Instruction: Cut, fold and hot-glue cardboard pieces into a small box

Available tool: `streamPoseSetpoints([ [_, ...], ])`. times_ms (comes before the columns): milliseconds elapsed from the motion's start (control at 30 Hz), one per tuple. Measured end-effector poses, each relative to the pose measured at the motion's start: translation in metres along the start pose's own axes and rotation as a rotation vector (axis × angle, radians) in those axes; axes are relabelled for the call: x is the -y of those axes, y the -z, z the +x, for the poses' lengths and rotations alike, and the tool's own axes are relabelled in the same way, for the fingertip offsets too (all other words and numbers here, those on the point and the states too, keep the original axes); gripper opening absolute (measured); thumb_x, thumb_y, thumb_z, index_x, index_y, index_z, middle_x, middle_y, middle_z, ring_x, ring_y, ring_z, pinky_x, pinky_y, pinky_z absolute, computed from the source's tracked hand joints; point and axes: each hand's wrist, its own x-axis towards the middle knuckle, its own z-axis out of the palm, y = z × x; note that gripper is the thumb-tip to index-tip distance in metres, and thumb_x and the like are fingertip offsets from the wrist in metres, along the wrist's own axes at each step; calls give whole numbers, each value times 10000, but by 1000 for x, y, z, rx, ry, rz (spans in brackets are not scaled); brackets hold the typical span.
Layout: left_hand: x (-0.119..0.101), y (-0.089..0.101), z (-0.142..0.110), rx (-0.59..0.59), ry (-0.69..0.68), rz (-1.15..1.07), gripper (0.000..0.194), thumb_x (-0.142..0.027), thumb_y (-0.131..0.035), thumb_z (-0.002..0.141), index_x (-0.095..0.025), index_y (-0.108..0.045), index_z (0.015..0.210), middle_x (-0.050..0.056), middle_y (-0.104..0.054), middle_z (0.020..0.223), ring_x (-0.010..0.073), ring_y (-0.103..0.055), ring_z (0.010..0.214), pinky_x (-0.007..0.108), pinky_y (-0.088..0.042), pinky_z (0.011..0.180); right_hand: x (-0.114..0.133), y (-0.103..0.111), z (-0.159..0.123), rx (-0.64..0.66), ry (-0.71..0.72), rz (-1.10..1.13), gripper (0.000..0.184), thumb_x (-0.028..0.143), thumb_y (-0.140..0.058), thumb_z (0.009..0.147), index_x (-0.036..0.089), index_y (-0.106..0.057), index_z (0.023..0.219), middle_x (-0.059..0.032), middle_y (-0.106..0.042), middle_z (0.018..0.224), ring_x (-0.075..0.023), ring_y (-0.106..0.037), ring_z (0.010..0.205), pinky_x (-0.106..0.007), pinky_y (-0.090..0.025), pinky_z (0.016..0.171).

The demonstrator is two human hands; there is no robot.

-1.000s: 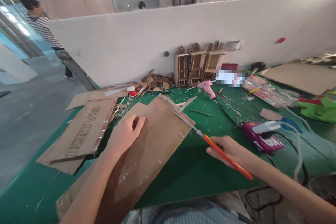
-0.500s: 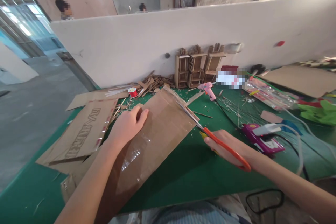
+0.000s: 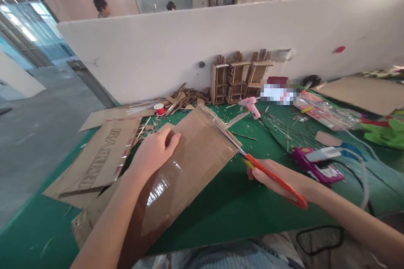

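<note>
A brown cardboard piece [image 3: 189, 164] with shiny clear tape lies slanted over the green table in front of me. My left hand [image 3: 159, 147] grips it near its upper left side, thumb on top and the other fingers partly hidden. Orange-handled scissors [image 3: 276, 180] are in my right hand [image 3: 268, 172], whose fingers wrap round the handles. Their blades lie along the upper right edge of the cardboard, with a narrow curled strip [image 3: 237, 120] standing off beside them.
A pink glue gun [image 3: 251, 107], a red thread spool [image 3: 159, 109] and cardboard scraps [image 3: 186, 98] lie beyond. Small cardboard shelves [image 3: 238, 80] lean on the white partition [image 3: 151, 54]. At right sits a purple power strip [image 3: 317, 166] with cables; printed cardboard [image 3: 97, 155] lies left.
The scissor handles and my right hand have shifted slightly right and down in view. My left hand stays on the cardboard. A person behind the partition has moved right.
</note>
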Motion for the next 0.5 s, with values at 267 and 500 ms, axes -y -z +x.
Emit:
streamPoseSetpoints([
  [267, 1, 1, 5, -85, 42, 83, 401, -517, -337, 948, -222, -557, 788, 22, -605, 618, 209, -599, 614, 293, -297, 557, 15, 6, -1, 16, 38, -60, 548, 656, -274, 922, 190, -562, 891, -83, -621, 877, -203, -572, 758, -326, -478, 680],
  [500, 2, 7, 5, -72, 37, 136, 386, -533, -370, 932, -227, -535, 765, 19, -558, 574, 215, -578, 598, 291, -276, 546, 12, 1, 14, -77, -94, -209, 515, 657, -277, 909, 224, -392, 654, -24, -492, 624, -150, -444, 538, -299, -343, 532],
])
